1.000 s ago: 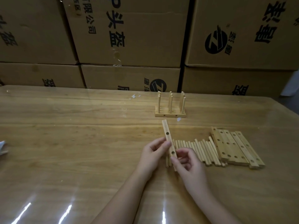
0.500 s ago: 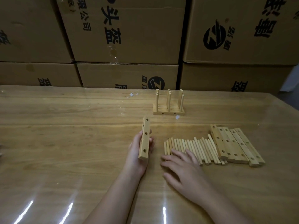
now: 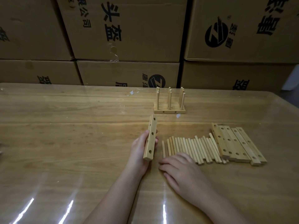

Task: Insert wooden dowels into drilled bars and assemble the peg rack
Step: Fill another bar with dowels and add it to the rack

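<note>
My left hand (image 3: 139, 151) grips a drilled wooden bar (image 3: 151, 137), holding it on edge above the table with three holes facing me. My right hand (image 3: 181, 172) lies flat with straight fingers, its fingertips at the near ends of the leftmost dowels. A row of several loose dowels (image 3: 192, 147) lies side by side to the right of the bar. Several more drilled bars (image 3: 234, 143) are stacked flat at the right end of the dowels. A finished peg rack (image 3: 169, 102) with upright pegs stands farther back.
The work surface is a glossy wooden table (image 3: 64, 135) with glare streaks near its front edge. Stacked cardboard boxes (image 3: 129, 33) form a wall right behind the table. Small white scraps (image 3: 133, 92) lie near the far edge.
My right hand let go of the bar and dropped flat onto the near dowel ends. My left hand carried the bar leftward and turned it on edge.
</note>
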`<state>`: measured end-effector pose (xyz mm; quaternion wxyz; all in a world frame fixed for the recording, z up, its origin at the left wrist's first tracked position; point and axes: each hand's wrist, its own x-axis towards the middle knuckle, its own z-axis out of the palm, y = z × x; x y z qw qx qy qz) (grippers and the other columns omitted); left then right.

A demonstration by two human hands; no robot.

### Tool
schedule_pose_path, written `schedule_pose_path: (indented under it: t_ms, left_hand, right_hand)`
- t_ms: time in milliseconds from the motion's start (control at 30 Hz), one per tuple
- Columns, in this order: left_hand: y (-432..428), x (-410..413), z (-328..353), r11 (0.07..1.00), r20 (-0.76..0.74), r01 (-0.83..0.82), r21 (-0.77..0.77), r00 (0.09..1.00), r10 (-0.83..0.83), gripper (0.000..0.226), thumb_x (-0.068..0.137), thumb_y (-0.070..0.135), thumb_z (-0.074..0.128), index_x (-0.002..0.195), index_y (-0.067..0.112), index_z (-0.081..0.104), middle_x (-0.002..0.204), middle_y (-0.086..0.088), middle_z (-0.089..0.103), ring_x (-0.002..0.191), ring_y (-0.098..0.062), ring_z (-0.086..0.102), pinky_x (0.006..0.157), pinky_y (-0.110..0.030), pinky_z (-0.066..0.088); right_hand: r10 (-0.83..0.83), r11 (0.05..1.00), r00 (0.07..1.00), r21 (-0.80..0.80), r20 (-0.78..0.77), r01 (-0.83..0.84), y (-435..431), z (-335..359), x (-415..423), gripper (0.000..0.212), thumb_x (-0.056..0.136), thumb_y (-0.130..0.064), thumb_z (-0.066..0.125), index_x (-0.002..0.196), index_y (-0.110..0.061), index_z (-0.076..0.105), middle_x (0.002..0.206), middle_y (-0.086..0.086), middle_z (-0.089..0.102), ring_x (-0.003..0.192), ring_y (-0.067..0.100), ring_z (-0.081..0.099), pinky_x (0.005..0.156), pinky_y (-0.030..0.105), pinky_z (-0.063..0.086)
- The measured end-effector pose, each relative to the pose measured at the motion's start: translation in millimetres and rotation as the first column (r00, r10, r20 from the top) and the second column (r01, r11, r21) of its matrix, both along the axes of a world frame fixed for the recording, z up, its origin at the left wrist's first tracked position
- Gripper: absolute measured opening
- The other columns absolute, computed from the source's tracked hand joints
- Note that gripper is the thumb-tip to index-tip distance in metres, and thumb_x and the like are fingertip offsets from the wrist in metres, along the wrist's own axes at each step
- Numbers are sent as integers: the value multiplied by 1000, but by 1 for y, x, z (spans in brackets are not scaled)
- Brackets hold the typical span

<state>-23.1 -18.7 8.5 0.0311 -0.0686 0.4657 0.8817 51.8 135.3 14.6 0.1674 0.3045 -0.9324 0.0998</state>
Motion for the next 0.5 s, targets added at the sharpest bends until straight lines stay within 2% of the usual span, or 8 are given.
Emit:
schedule_pose_path:
  t_ms: [67, 167, 300, 400, 500]
  left_hand:
    - [0, 1, -1, 998, -11, 18, -54, 1000, -18, 30, 91, 31, 56, 89, 9, 77, 70, -7, 64, 64, -12, 61, 62, -23, 50]
    - [0, 2, -2, 993, -25, 25, -115, 999, -28, 30, 92, 32, 55, 91, 10, 76, 72, -6, 65, 65, -10, 61, 63, -23, 47]
    - [2, 4, 0, 986, -23, 35, -161, 999, -39, 30, 92, 33, 56, 85, 14, 77, 69, -3, 67, 62, -9, 62, 59, -20, 50]
    - [2, 5, 1, 986, -22, 42, -161, 999, -46, 29, 92, 34, 56, 88, 13, 76, 69, -3, 66, 61, -9, 60, 58, -21, 49]
    - [1, 4, 1, 991, -19, 35, -128, 999, -37, 29, 92, 33, 55, 90, 13, 76, 71, -5, 64, 62, -10, 59, 61, -23, 47]
  right_hand:
    - [39, 998, 999, -40, 20, -38, -1, 1, 1, 20, 87, -32, 52, 98, -31, 69, 102, -17, 64, 98, 3, 57, 92, 27, 45]
    - [35, 998, 999, -49, 32, -33, -2, 3, 5, 19, 88, -35, 48, 91, -31, 66, 91, -17, 60, 88, 2, 55, 84, 23, 45]
    - [-89, 996, 996, -15, 12, 89, -7, 3, 6, 17, 82, -41, 53, 92, -29, 61, 88, -10, 55, 82, 9, 54, 77, 27, 47]
    - [-187, 982, 982, 35, 23, 186, -12, 2, 4, 27, 84, -46, 48, 104, -34, 60, 102, -5, 59, 96, 16, 55, 83, 35, 44]
    - [-192, 977, 981, 96, -10, 192, -13, 2, 4, 28, 85, -45, 47, 102, -35, 66, 103, -10, 62, 99, 16, 56, 87, 38, 41]
